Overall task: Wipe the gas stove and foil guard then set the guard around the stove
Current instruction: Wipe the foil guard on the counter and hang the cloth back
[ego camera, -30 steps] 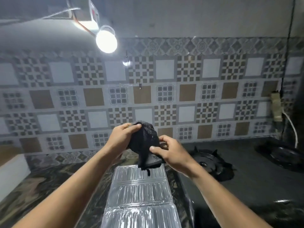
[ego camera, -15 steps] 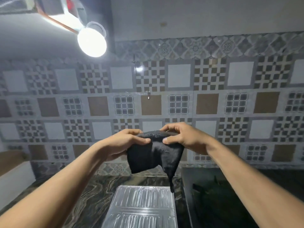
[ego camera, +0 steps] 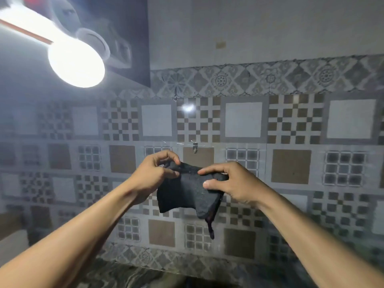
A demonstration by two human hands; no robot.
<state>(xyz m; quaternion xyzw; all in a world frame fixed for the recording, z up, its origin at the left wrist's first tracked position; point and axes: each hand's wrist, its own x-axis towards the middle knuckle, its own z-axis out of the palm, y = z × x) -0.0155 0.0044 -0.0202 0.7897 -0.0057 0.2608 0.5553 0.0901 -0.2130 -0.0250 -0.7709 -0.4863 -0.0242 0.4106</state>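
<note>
Cloth (ego camera: 188, 191) pinched by left hand (ego camera: 153, 175) & right hand (ego camera: 230, 185) grip; hook (ego camera: 195, 146) behind, prob.

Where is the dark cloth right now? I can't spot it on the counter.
The dark cloth hangs mid-frame in the head view, pinched along its top edge between the left hand and right hand, just below the wall hook.

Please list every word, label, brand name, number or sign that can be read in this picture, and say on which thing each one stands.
There is none to read.
The dark cloth, held by the left hand and the right hand, shows no print or tag text.
The wall tiles carry only patterns, no letters.
The lamp fitting is blurred and overexposed; any marking on it cannot be read.
The small metal hook bears no visible text.
</note>
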